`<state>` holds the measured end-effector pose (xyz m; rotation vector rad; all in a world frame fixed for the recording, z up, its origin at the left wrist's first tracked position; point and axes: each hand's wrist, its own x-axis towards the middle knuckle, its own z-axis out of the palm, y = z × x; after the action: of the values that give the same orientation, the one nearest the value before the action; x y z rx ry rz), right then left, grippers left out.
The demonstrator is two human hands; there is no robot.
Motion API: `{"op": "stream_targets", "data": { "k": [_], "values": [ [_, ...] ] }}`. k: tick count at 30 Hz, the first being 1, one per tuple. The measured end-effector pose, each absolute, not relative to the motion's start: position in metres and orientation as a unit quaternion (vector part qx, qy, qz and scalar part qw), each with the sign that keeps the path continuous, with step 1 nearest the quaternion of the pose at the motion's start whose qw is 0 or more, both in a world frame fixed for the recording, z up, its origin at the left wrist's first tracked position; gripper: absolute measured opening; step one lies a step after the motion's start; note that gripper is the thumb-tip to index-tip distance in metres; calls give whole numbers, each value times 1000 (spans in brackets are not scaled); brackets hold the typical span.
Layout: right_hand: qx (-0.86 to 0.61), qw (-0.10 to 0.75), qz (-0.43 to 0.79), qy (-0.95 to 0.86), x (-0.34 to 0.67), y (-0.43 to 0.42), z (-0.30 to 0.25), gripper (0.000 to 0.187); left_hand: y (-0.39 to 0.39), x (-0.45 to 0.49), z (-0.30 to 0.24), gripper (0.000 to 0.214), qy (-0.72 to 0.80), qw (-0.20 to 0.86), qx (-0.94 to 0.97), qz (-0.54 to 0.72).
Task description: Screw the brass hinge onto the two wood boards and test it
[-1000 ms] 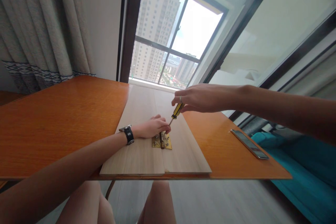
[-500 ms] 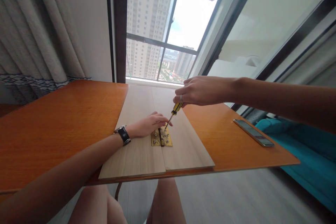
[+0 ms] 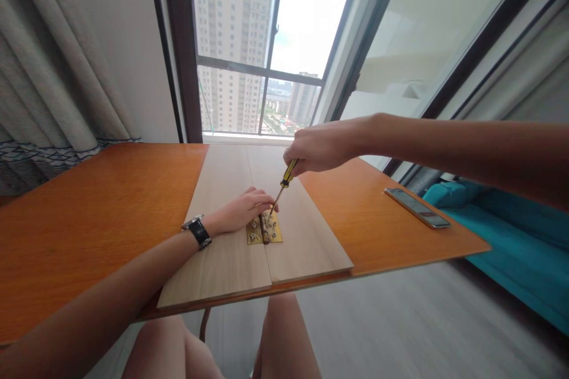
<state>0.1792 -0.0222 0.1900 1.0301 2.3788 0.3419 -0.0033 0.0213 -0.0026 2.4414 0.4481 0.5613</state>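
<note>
My right hand (image 3: 317, 147) is closed round the yellow-and-black handle of a screwdriver (image 3: 288, 173). The shaft slants down to the left, and its tip meets the right leaf of a brass hinge (image 3: 276, 233) near the upper screws. My left hand (image 3: 244, 210) lies across the top of the hinge with its fingers stretched out, the fingertips beside the screwdriver tip. Several screws stand in both leaves. The hinge spans the seam between two pale wooden boards, a left board (image 3: 217, 272) and a right board (image 3: 306, 254).
The boards lie on an orange-brown wooden table (image 3: 111, 201). A phone (image 3: 416, 207) rests near the table's right edge. Beyond that is a teal sofa (image 3: 489, 231). A window stands behind the table, and a grey curtain (image 3: 57, 71) hangs at the left.
The view has shifted slightly, so everything sits a little further left. My right hand has turned on the screwdriver handle, its wrist higher and the ring less visible. My left hand stays on the hinge.
</note>
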Motion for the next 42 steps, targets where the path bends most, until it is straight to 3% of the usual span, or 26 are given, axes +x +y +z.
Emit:
{"op": "stream_targets", "data": {
  "k": [11,20,42],
  "values": [
    [341,225,187,893,162,-38,186,23,24,-3,-5,34,170,260,930,196],
    [264,231,220,910,168,-23,182,22,25,-3,1,40,179,322,913,176],
    [316,200,157,914,179,-24,181,29,25,7,-2,48,196,288,922,166]
  ]
}}
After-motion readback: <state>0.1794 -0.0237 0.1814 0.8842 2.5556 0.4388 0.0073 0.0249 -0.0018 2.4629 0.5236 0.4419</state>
